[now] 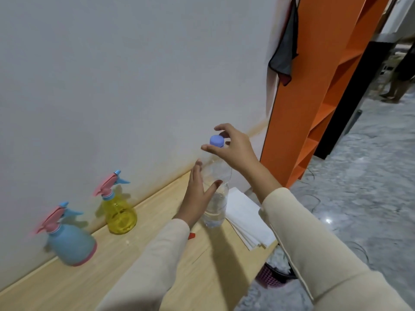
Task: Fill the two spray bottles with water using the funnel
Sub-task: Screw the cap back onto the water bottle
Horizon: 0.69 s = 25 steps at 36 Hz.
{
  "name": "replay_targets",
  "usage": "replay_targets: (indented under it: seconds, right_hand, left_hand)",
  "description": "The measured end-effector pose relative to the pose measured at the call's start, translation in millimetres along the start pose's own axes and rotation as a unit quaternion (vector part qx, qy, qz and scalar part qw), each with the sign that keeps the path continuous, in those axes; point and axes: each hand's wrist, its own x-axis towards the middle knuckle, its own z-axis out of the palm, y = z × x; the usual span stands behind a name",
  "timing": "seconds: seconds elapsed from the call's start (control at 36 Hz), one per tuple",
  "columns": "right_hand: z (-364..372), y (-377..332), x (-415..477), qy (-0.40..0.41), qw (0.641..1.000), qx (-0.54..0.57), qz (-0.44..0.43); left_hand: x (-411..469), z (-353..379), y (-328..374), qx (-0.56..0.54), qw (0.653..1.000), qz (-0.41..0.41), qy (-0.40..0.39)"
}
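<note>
Right hand [233, 149] pinching the purple cap [216, 140] on a part-full water bottle [216, 207], left hand [197, 194] flat against it; wooden table [134, 265], white wall [134, 75].

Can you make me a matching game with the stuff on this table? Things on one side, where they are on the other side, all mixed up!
Things:
1. blue spray bottle
2. yellow spray bottle
3. purple cap
4. white paper stack

Places:
a. pinched by the right hand
b. right of the water bottle, at the table edge
c. farthest left
d. between the blue spray bottle and the water bottle

Pairs: 1-c, 2-d, 3-a, 4-b
</note>
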Motion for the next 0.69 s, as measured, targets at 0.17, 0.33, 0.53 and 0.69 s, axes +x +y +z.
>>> replay_targets:
  seconds: [0.17,0.33,0.53,0.69]
  right_hand:
    - [-2,10,1,-0.090,0.992,0.083,0.034]
    - [9,10,1,0.013,0.992,0.118,0.044]
    - [12,14,1,-0.065,0.990,0.119,0.029]
    - [6,13,2,-0.024,0.992,0.121,0.029]
  left_hand:
    - [3,0,2,-0.003,1.000,-0.004,0.004]
    - [3,0,1,-0.003,1.000,-0.002,0.008]
    - [5,-2,-1,0.001,1.000,-0.001,0.001]
    - [6,-1,-2,0.004,1.000,0.001,-0.003]
